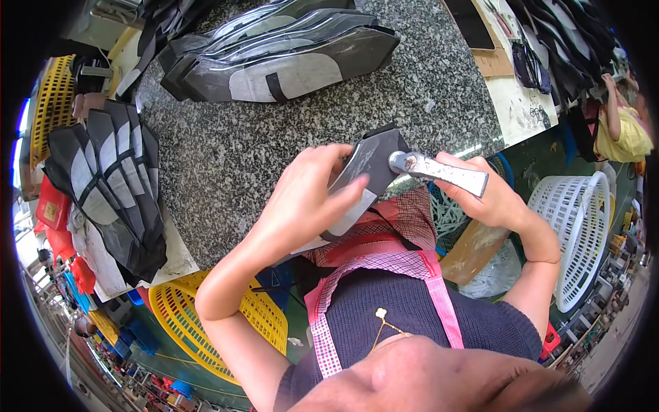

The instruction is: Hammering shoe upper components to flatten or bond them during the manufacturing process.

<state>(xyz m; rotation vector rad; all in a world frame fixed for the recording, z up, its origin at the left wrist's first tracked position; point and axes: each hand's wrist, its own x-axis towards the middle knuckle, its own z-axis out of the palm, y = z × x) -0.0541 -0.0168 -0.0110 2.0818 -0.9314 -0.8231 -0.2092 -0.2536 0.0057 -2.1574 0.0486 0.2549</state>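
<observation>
My left hand grips a black panel with a light grey patch, its thumb lying over the near face and its fingers behind the left edge. The panel stands tilted at the near edge of the granite tabletop. In my right hand is a metal hammer, held with the fingers closed. Its round silver head is against or just over the panel's right part; I cannot tell whether they touch. A stack of similar black panels with grey patches lies across the far side of the tabletop.
More black panels are fanned out at the left edge. A yellow basket stands below left and a white basket at right. Another person in a yellow top is at the far right. Dark pieces hang behind.
</observation>
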